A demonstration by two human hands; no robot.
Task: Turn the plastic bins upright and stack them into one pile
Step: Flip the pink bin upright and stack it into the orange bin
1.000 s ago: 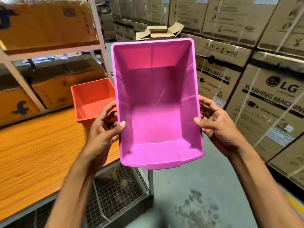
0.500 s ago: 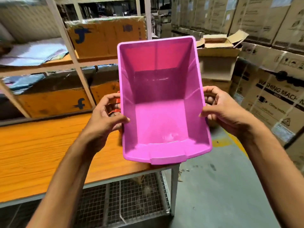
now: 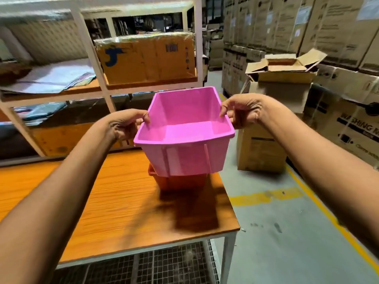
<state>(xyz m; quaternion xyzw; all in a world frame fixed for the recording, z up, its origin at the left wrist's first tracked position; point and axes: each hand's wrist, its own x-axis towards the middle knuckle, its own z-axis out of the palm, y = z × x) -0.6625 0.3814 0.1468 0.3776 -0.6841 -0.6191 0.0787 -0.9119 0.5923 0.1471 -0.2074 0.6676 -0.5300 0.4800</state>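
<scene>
So the pink bin (image 3: 184, 132) just went from being held up in front of the camera, open side facing me, to sitting upright and low over the table (image 3: 114, 203). Half a second ago I was looking straight into it; now I see its front wall and the opening faces up. It's right above the orange bin (image 3: 180, 181), which stands on the table near the far right corner and is mostly hidden behind it. Left hand (image 3: 125, 126) is closed on the left rim, right hand (image 3: 244, 111) closed on the right rim, thumbs inside, fingers curled outside. Can't tell if the pink one has started nesting or is only hovering just above. My guess: flipping's done, only the drop-in is left, as long as the edges line up.
</scene>
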